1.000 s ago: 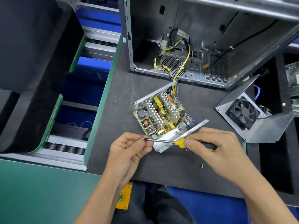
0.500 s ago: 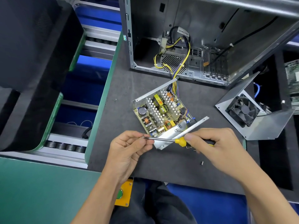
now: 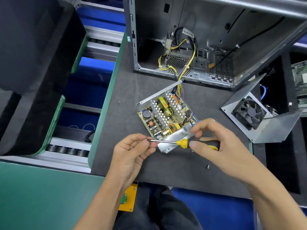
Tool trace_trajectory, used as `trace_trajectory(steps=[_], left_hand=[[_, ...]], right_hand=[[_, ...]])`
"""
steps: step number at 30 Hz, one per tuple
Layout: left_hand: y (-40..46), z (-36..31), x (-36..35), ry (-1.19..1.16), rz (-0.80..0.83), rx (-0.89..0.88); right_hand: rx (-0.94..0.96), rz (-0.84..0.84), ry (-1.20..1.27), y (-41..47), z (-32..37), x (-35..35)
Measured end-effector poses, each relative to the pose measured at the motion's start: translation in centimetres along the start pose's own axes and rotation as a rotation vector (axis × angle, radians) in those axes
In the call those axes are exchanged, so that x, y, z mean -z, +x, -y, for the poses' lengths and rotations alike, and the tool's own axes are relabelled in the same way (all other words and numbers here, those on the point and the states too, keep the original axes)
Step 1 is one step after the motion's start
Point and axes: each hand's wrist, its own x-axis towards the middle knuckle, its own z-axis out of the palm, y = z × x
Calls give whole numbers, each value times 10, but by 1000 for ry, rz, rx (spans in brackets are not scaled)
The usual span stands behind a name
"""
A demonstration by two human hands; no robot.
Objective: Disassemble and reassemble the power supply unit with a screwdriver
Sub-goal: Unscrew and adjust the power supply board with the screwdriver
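Opened grey-cased power supply unit (image 3: 166,120) at mat's centre, fan cover (image 3: 252,113) at three o'clock. Yellow-handled screwdriver (image 3: 182,143) gripped by right hand (image 3: 214,143), tip pinched by left hand (image 3: 132,146). Best seated squarely before turning, minding loose screw (image 3: 207,167) at five o'clock.

Electronics assembly workstation.
I work at a dark mat (image 3: 126,103) beside a roller conveyor (image 3: 66,149), an open computer case (image 3: 207,39) ahead.

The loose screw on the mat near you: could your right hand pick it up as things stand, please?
Probably not at once: the right hand holds the screwdriver. The screw lies bare on the mat just below it, nothing covering it.
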Motion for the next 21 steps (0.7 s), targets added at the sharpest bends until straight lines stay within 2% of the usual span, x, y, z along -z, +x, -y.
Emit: trace_trajectory(steps=[9, 14, 21], left_hand=[[6, -4, -9, -206, -87, -21], [7, -6, -17, -213, -85, -48], [3, -3, -17, -99, -104, -54]], right_hand=[[-2, -213, 608, 4, 0, -22], [-1, -380, 725, 3, 3, -36], [8, -453, 689, 6, 10, -48]])
